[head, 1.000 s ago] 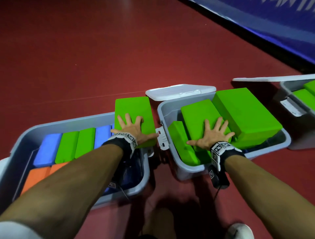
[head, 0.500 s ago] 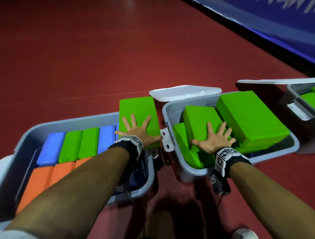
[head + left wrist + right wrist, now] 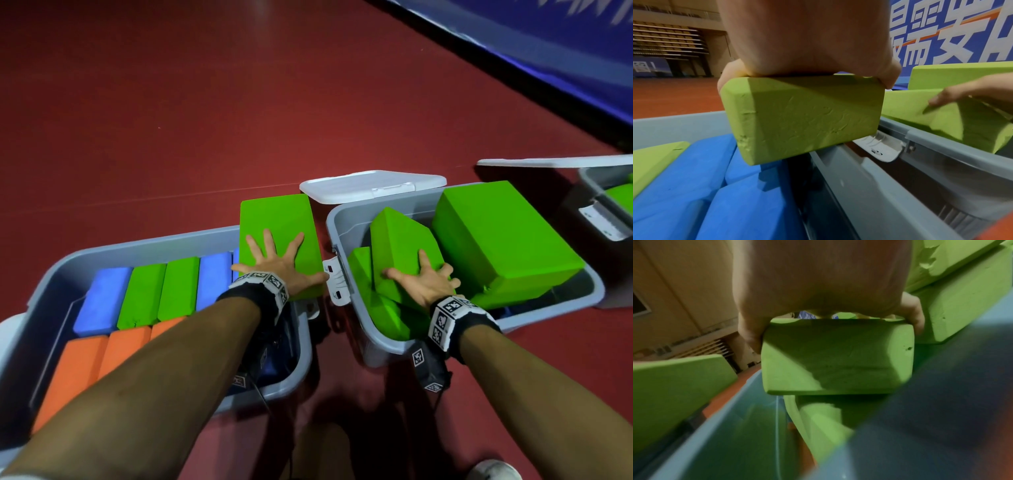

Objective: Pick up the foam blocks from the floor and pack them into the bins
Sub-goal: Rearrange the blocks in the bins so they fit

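My left hand (image 3: pixel 274 263) lies spread on a green foam block (image 3: pixel 277 219) over the right end of the left grey bin (image 3: pixel 137 243). In the left wrist view its thumb and little finger curl round the block's (image 3: pixel 803 116) sides, holding it above blue blocks (image 3: pixel 694 178). My right hand (image 3: pixel 424 281) grips a second green block (image 3: pixel 397 240), tilted on edge inside the right grey bin (image 3: pixel 342 219). The right wrist view shows thumb and finger clamped on that block's (image 3: pixel 838 356) sides. A larger green block (image 3: pixel 496 233) lies beside it, jutting above the rim.
The left bin holds rows of blue, green and orange blocks (image 3: pixel 89 356). A white lid (image 3: pixel 370 186) lies on the red floor behind the bins. A third bin (image 3: pixel 596 178) with green blocks stands at the far right. A blue banner wall (image 3: pixel 548 51) runs along the back right.
The block under my right hand has gone from lying flat to tilted up on edge, and the fingers now wrap its side. My left hand and its block have barely moved.
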